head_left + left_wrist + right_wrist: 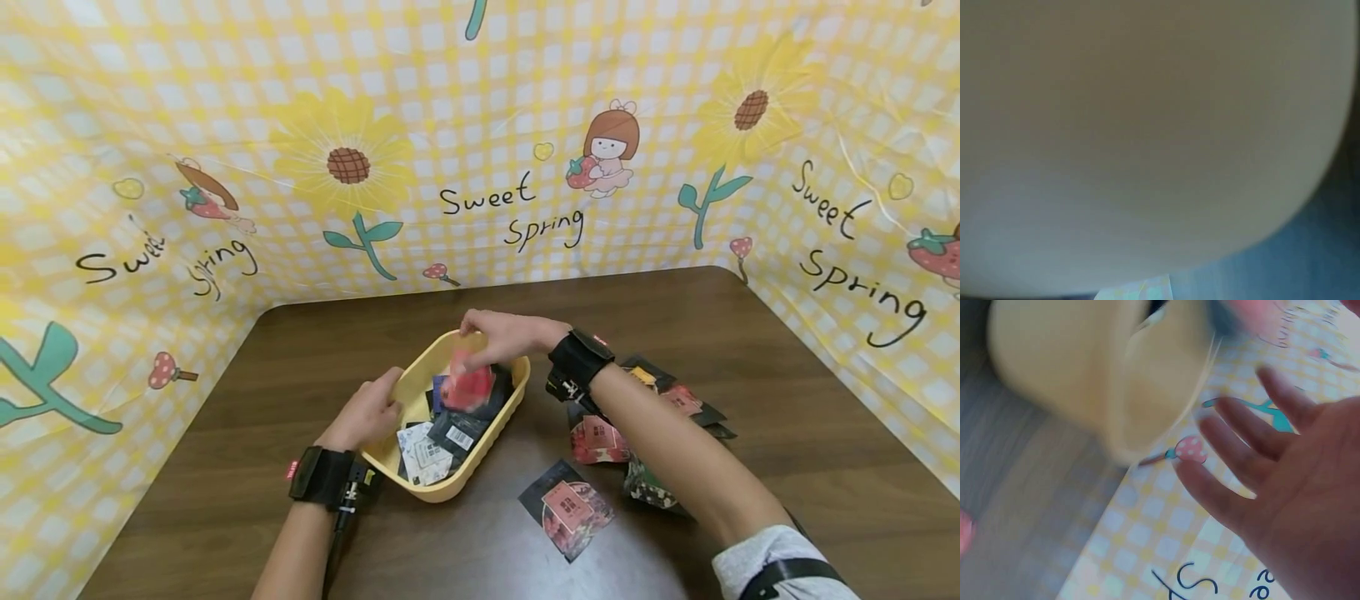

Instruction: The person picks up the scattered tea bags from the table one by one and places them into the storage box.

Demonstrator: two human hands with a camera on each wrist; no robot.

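Brown wood-grain counter (427,558); yellow-checked floral sheeting (480,108) left, far, right.
Left hand (365,414) grips yellow oblong basket (431,493); right hand (504,335) spread, holding nothing.

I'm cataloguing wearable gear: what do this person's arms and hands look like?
The left hand and right hand are ungloved. Each wrist wears a wide black band with a small red tag and a small dark device; a dark cable trails from the left one. A light grey sleeve on the right arm carries a black strap.
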